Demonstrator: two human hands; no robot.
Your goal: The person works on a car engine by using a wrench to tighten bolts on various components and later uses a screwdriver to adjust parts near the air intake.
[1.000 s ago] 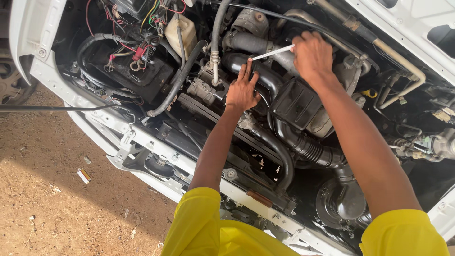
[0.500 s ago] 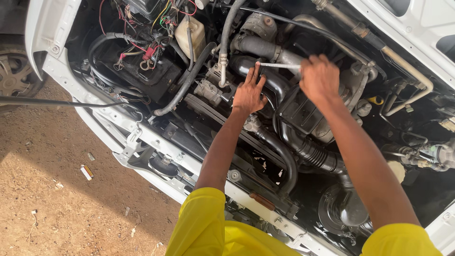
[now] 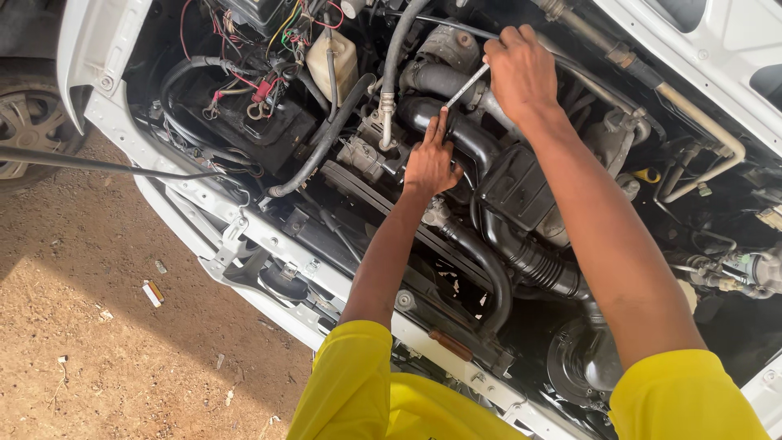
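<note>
Silver slim metal wrench (image 3: 466,86) sits clenched in the right hand (image 3: 521,72), angled for leverage. Left hand (image 3: 430,161), fingers loosely spread, braces on the black rubber intake hose (image 3: 464,138), steadying it.

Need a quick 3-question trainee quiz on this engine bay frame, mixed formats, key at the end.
1. True or false: the right hand grips a thin metal tool.
2. Multiple choice: the left hand rests on
A. the wheel
B. the black hose
C. the ground
3. Fill in: the cream-coloured tank sits to the ____ of the left hand in the picture.

Key:
1. True. The fingers are closed around the tool's upper end.
2. B. The hand lies on the thick black hose at the engine's middle.
3. Upper left, beside the red and yellow wires.
</note>
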